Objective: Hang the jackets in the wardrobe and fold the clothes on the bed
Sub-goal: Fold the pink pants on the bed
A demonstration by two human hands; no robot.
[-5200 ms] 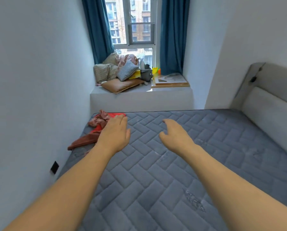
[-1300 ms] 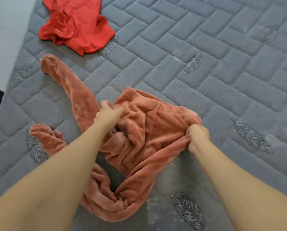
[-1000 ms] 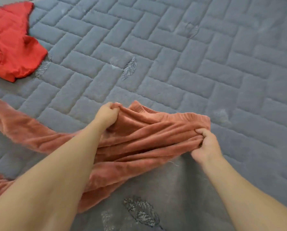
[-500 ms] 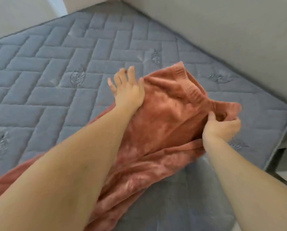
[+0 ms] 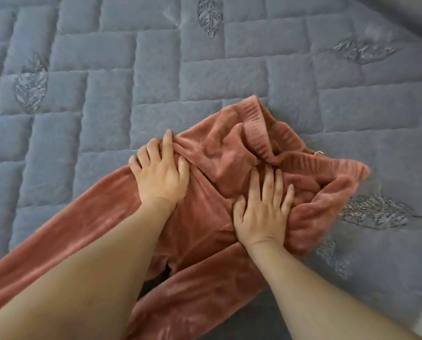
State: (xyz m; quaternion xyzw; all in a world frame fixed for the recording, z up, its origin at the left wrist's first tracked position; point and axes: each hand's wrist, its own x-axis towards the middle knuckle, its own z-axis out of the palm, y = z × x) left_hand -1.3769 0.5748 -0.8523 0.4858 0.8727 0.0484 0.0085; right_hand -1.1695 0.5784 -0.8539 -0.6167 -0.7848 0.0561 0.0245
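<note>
Two bare forearms enter from the bottom edge of the frame and reach up toward its middle. Beneath them a rust-pink plush fleece garment [image 5: 205, 217] lies on a grey quilted mattress [image 5: 107, 94] stitched in a brick pattern. Two long bands of the garment, which look like trouser legs, run from the lower left corner diagonally up to the centre, one under the left forearm and one between the two arms, with a dark gap showing between them low in the middle.

The right hand [image 5: 262, 212] lies palm down on the garment just right of centre, its fingers straight and spread, pressing the fabric flat and gripping nothing. The left hand [image 5: 159, 174] sits slightly higher and to the left, also palm down on the fleece at the garment's left edge; its fingers are mostly extended, with the fingertips [image 5: 167, 138] digging into a fold, though whether they pinch the cloth I cannot tell.

Beyond the hands the garment bunches into rumpled folds, and a ribbed waistband [image 5: 255, 130] stands up crumpled at the top of the heap, its far point reaching toward the middle of the frame. The right corner of the bunched fabric stretches toward the right side.

Farther up, bare mattress fills the frame, with grey embroidered leaf motifs [image 5: 30, 84] at the left, top centre and upper right.
</note>
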